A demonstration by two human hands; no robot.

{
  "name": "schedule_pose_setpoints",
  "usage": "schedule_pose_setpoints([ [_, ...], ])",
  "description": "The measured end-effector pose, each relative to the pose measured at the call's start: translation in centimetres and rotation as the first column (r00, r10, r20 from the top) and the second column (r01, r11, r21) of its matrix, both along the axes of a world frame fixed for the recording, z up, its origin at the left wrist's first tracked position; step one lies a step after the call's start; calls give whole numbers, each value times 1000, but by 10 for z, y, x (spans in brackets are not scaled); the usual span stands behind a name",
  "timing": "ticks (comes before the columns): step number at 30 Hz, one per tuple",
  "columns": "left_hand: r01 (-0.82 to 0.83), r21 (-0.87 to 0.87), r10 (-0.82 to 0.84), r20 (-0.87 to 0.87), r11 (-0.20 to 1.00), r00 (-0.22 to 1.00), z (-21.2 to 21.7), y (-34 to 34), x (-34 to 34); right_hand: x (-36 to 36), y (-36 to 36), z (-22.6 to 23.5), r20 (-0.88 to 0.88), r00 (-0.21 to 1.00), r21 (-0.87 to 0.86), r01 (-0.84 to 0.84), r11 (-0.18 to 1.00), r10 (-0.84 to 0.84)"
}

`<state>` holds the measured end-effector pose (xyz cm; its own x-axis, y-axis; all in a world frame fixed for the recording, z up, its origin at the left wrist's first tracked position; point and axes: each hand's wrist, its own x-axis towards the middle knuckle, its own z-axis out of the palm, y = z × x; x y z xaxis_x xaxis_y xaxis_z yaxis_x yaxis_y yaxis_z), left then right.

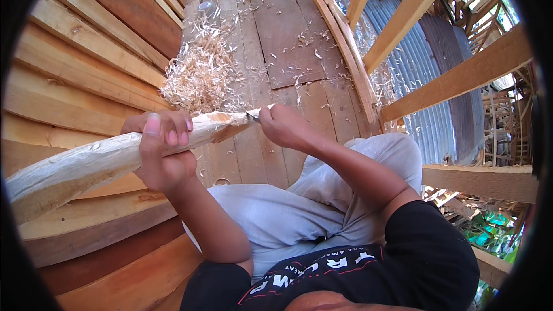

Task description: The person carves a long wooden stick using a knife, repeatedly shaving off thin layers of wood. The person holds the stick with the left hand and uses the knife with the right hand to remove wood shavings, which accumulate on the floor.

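A long, pale, debarked wooden pole (98,164) crosses in front of me from the lower left, narrowing toward its right end. My left hand (164,152) is wrapped round it, thumb up along the near side. Close to the narrow end my right hand (283,126) is closed in a fist on a knife (252,117). Only a short dark part of its blade shows, against the carved wood; the fist hides the handle. Fresh cut facets and a browner patch mark the pole near the blade.
A heap of curled wood shavings (204,72) lies on the plank floor (291,34), with a clear container (207,8) behind it. Plank walling (75,69) rises at left. To the right are a wooden railing (412,14) and corrugated metal sheets (429,75). My bent legs (259,210) are below the pole.
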<state>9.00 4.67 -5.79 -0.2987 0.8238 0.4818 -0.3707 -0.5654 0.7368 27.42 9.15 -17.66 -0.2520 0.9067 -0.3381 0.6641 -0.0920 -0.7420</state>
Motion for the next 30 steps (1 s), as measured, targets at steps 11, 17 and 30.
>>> schedule_pose_setpoints([
  [11, 128, 168, -113, -96, 978, 989, -20, 21, 1, 31, 36, -44, -31, 991, 44, 128, 991, -127],
  [17, 257, 253, -225, -147, 933, 963, -27, 25, -4, 30, 40, -46, 143, 983, 33, 113, 993, -117],
  [30, 475, 312, -376, -328, 823, 866, -21, 25, 4, 48, 38, -53, 262, 957, 122, -159, 980, 123],
])
